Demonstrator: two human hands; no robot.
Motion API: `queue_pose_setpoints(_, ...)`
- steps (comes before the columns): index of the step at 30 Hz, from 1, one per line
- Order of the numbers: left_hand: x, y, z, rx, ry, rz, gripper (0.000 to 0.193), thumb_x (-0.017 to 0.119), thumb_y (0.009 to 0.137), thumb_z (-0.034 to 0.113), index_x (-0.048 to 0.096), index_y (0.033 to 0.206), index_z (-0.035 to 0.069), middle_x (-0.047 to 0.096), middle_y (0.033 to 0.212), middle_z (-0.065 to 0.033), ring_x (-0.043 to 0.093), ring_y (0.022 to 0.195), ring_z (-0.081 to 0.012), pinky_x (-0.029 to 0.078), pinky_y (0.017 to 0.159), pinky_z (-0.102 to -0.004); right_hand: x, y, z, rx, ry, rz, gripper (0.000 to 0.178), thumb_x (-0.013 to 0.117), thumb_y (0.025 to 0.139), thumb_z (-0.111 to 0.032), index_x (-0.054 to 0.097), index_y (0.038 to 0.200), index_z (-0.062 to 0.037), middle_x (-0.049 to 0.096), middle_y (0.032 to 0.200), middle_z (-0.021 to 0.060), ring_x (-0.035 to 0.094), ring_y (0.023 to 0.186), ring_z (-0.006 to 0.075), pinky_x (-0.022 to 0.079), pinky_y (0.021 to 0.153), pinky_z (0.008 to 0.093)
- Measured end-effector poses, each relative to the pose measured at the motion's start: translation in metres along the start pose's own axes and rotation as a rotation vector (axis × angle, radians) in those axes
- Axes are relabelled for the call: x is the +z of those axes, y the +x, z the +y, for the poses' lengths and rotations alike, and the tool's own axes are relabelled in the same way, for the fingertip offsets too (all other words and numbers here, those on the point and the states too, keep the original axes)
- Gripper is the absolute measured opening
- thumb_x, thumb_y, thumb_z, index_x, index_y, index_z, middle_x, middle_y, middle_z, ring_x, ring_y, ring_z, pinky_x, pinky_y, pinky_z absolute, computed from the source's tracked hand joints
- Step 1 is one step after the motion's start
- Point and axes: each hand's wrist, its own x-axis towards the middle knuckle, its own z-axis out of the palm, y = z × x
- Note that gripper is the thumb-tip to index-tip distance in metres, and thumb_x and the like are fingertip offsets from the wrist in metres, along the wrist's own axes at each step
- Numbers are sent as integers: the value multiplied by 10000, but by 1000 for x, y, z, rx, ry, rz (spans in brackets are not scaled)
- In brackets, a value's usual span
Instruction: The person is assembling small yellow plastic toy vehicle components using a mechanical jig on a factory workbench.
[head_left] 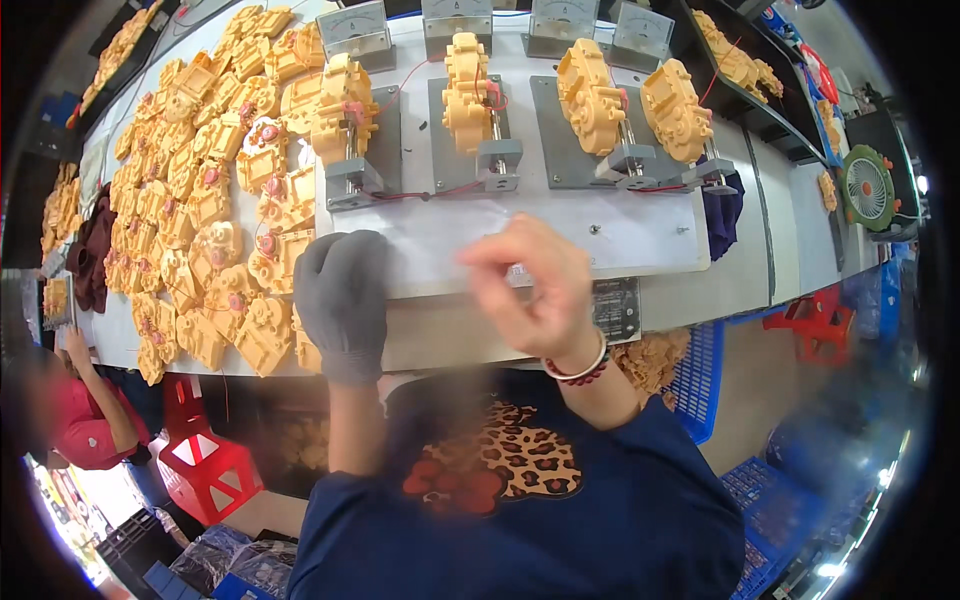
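My left hand [342, 292], in a grey glove, rests at the front edge of the white bench [640, 235], beside a heap of yellow-orange moulded plastic parts [205, 200]; whether it holds anything is hidden. My right hand [535, 285] is bare and blurred above the white board, fingers pinched together, with bracelets on the wrist. Beyond both hands stand several grey clamp fixtures, each carrying a yellow part: [345, 110], [470, 90], [592, 95], [678, 108].
Grey dial meters [352, 28] line the back of the bench. A blue crate [700, 375] of yellow parts sits under the bench at right. Red stools [205, 460], [815, 320] stand on the floor. A person in a red top [85, 420] sits at left. A green fan [868, 188] is far right.
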Motion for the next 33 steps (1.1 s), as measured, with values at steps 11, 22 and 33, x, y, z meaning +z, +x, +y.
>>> queue_pose_setpoints(11,-62,11,20,109,3,-71,211,623,813,-11,673,1005,59,652,953,-107,622,873,-272,492,771,-352,62,16,6,110,189,-101,595,674,761,-133,458,1309,-54,554,1184,133,559,1028,237,463,854,336)
queue_pose_setpoints(22,-32,138,8,58,-90,-472,318,572,883,356,589,1046,83,671,863,-144,657,757,-283,484,690,-373,62,18,-1,-5,211,-146,543,562,635,-43,507,1175,-25,527,916,155,556,845,320,478,749,398)
queue_pose_setpoints(33,-20,353,55,95,-788,-356,473,564,948,324,413,1328,87,479,1225,-72,498,1080,-171,465,870,-304,58,18,-4,45,245,-234,603,577,638,-73,480,1232,-25,525,986,154,547,895,298,481,804,381)
